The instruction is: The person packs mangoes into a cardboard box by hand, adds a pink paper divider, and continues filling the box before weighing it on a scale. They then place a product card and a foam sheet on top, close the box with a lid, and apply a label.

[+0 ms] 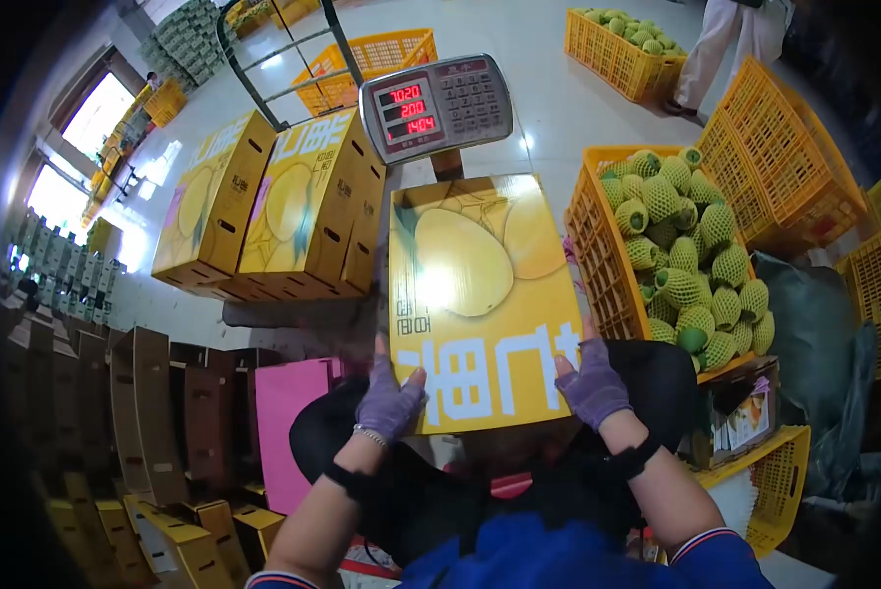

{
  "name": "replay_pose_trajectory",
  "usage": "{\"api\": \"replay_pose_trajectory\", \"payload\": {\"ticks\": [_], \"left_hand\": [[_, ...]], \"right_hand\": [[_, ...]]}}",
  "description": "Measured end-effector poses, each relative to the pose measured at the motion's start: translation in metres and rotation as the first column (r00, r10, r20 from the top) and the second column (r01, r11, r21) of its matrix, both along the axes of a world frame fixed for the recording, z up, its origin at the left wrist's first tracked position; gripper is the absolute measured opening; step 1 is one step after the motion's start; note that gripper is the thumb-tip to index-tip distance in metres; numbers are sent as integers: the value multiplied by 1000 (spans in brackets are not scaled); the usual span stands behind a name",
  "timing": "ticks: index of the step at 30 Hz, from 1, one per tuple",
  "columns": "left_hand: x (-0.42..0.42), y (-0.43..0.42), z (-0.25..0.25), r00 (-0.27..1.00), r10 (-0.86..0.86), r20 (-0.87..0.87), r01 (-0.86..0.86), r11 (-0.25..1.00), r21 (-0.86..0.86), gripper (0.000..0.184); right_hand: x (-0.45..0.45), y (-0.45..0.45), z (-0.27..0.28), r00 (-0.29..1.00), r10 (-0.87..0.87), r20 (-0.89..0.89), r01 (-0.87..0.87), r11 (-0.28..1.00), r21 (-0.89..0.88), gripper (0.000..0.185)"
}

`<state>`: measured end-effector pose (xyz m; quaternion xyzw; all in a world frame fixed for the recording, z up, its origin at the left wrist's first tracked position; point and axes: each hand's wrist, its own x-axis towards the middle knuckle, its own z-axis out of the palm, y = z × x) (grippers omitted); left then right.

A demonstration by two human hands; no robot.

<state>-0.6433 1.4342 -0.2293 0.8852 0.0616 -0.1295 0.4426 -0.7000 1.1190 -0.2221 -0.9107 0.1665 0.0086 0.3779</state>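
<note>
A yellow fruit carton (480,344) with mangoes printed on its lid lies closed in front of me, below the digital scale (436,106). My left hand (391,401), in a purple fingerless glove, grips the carton's near left side with the thumb on top. On the near right side my right hand (595,386), gloved the same way, holds it too. The fingers under both edges are hidden. Red digits glow on the scale's display. To the right stands an orange crate (612,260) filled with green fruit (691,250) in foam nets.
Printed cartons (288,201) stand stacked at the left by a metal trolley frame (303,59). Open cardboard boxes (146,417) crowd the lower left beside a pink panel (293,422). Empty-looking orange crates (774,157) lean at right. Another person's legs (720,54) show behind.
</note>
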Motion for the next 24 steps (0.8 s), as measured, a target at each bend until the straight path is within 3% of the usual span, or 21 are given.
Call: {"api": "replay_pose_trajectory", "payload": {"ticks": [1,3,4,5,6,7,8,11,14,16,19,20,22,24], "left_hand": [[2,-2,4,1000,-4,-4,4,1000,7,62],[10,-14,6,921,-280,269,194,932,306,70],[16,-18,9,925,-281,254,198,931,308,70],[16,-22,13,959,-221,177,179,958,225,69],[4,-20,12,985,-152,79,140,979,147,68],[0,-16,-13,937,-252,242,173,937,302,70],[-3,-22,-17,973,-173,155,136,964,229,68],[-7,-13,-26,961,-214,173,170,957,237,70],[16,-17,-19,961,-248,118,193,916,352,72],[53,-15,-31,949,-259,181,201,937,286,73],[131,-25,-4,945,-290,-150,324,881,343,90],[158,-27,-4,930,-336,-149,367,815,449,90],[204,-42,14,920,-315,-235,392,785,480,91],[242,-51,22,916,-288,-279,388,815,431,93]], "right_hand": [[8,5,4,997,16,-75,-26,989,-144,83],[16,9,27,983,41,-177,-68,986,-153,84],[20,10,31,956,77,-282,-124,981,-152,85],[17,9,24,973,96,-209,-127,982,-141,85],[8,12,13,960,116,-256,-150,981,-119,85],[6,15,2,956,121,-267,-165,975,-148,88],[16,14,-5,961,124,-246,-173,966,-191,90],[21,11,-9,954,162,-253,-209,963,-172,94],[25,11,-7,938,175,-300,-254,935,-248,95],[25,8,-7,935,162,-315,-230,955,-190,97],[26,6,-13,950,164,-264,-195,976,-94,96],[33,4,-4,953,151,-264,-182,978,-100,96],[68,-7,24,874,230,-427,-303,947,-108,92],[106,-24,16,879,317,-356,-358,932,-54,89]]}}
